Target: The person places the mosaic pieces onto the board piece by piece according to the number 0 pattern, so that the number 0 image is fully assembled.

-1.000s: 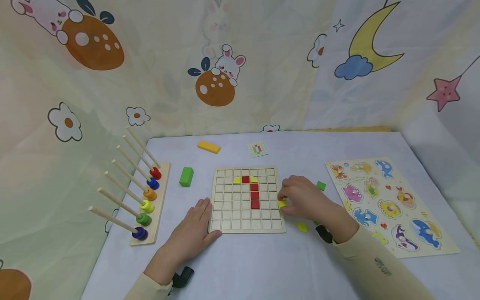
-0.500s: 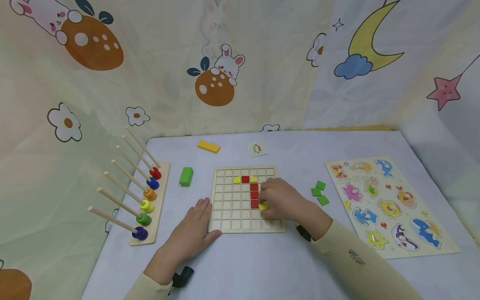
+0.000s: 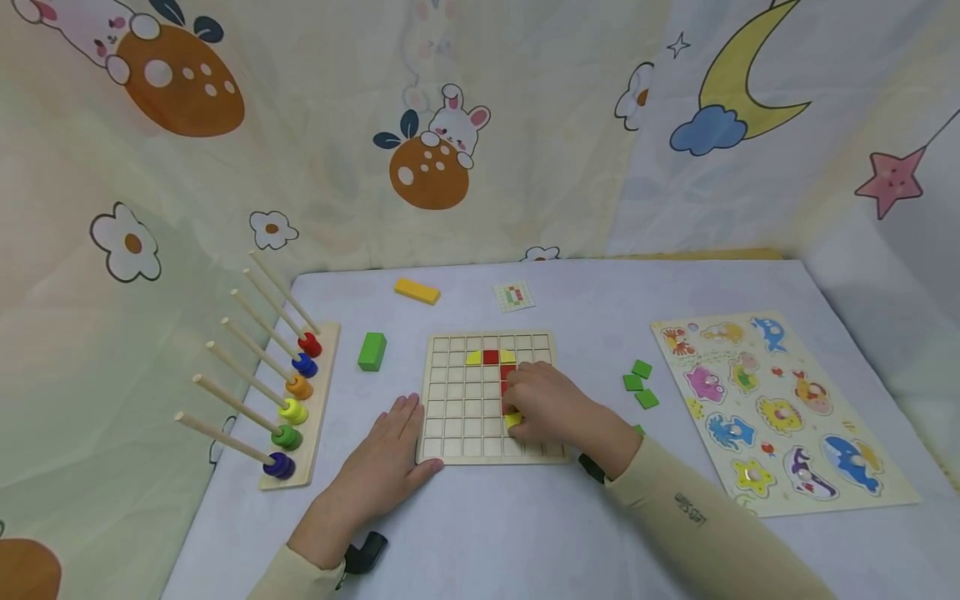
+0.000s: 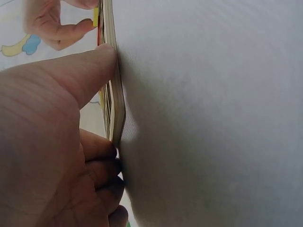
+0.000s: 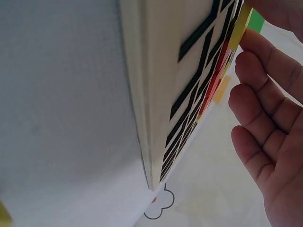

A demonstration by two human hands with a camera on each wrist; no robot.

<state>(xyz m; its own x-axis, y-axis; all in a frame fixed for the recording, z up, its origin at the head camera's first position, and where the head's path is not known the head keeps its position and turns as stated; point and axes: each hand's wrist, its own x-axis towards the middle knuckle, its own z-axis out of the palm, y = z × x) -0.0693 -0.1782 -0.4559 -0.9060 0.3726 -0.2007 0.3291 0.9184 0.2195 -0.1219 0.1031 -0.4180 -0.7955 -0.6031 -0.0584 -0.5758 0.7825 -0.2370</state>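
There's the small yellow piece, pinched in the right hand over the pale wooden grid board, just by the near end of the red squares; board's lying flat, left hand resting at its near left corner.

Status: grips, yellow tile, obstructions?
Right grip pinching yellow tile at grid board, near red tiles. Left grip against board's left edge. No obstruction visible.
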